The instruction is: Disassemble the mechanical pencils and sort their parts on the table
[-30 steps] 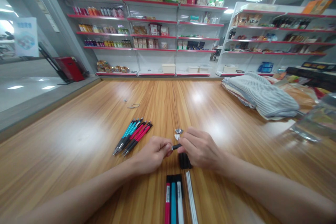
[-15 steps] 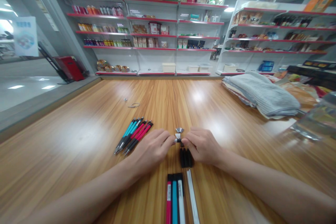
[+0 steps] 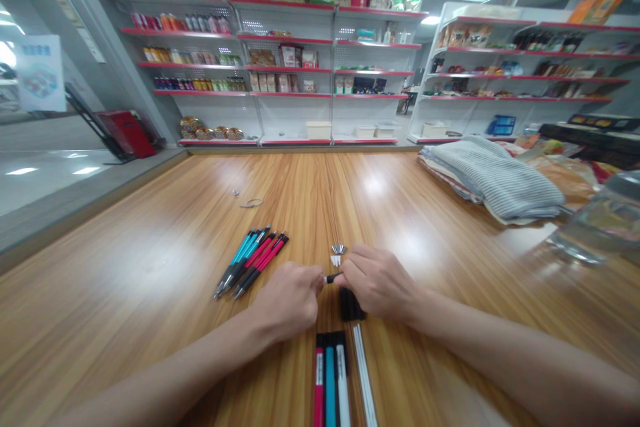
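Between my two hands is a small black pen grip with a white end. My left hand is closed at the white end, and the fingers of my right hand pinch the black end. Just beyond them lie silver pen tips and small white pieces. Several black grips lie partly hidden beside my right hand. Nearer to me are red, blue and white pen barrels and thin white refills. Assembled blue and red pens rest left of my left hand.
A metal ring and a small silver piece lie farther out on the wooden table. Folded striped cloth and a clear glass container are on the right. Stocked shelves stand behind the table.
Both hands have drawn slightly toward me with the black grip between them. My left hand has rolled into a tighter closed shape. The small white pieces are now uncovered, and the view has shifted slightly.
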Motion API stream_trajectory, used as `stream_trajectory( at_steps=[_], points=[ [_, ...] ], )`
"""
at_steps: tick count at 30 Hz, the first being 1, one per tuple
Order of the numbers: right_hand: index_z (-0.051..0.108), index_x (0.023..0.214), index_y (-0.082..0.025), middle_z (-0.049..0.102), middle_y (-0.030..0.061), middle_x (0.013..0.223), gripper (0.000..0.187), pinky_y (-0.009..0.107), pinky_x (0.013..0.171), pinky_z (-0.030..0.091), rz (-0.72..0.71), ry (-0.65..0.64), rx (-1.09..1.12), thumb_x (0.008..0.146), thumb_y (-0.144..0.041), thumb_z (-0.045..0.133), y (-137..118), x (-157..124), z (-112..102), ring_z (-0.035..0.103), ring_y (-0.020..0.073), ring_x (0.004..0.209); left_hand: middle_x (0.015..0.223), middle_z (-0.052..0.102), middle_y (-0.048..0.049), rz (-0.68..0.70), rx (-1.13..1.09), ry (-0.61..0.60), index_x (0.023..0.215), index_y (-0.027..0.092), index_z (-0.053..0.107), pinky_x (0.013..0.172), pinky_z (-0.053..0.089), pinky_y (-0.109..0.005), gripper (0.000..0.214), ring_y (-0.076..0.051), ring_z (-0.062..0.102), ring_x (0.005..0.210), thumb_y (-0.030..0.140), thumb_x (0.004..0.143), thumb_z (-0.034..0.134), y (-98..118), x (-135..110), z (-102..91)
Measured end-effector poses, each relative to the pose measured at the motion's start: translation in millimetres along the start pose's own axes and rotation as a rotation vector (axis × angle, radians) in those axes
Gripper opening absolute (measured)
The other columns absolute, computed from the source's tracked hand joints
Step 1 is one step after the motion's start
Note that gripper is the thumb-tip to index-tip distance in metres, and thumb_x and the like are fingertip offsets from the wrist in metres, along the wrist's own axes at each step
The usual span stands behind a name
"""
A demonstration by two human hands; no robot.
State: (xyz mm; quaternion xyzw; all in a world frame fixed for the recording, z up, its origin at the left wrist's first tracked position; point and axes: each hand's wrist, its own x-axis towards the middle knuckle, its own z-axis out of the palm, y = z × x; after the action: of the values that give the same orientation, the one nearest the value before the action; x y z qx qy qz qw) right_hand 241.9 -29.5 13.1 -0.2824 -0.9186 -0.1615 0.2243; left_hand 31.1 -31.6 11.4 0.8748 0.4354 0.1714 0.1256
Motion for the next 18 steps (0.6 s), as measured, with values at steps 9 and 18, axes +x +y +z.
stream_trajectory(
  at_steps=[9,18],
  points=[
    [0.053,0.075,-0.016,0.053,0.005,0.074,0.026,0.032,0.063,0.033,-0.027,0.057,0.017,0.097,-0.023,0.042,-0.2,2.9,-8.9,0.043,0.0179,0.071,0.063,0.049,0.0001,0.17,0.076,0.137,0.069,0.015,0.05,0.055,0.027,-0.026,0.026,-0.011,0.042,0.057,0.017,0.091,0.038,-6.5,-2.9,1.4],
    [0.049,0.071,-0.017,0.055,0.0057,0.072,0.021,0.032,0.063,0.031,0.112,-0.043,0.045,0.091,-0.015,0.042,-15.6,5.0,-3.6,0.042,0.0177,0.069,0.076,0.055,-0.0047,0.454,0.507,0.268,0.087,0.015,0.058,0.067,0.033,-0.032,0.016,-0.019,0.046,0.072,0.012,0.089,0.043,7.3,-5.1,-14.4]
  ],
)
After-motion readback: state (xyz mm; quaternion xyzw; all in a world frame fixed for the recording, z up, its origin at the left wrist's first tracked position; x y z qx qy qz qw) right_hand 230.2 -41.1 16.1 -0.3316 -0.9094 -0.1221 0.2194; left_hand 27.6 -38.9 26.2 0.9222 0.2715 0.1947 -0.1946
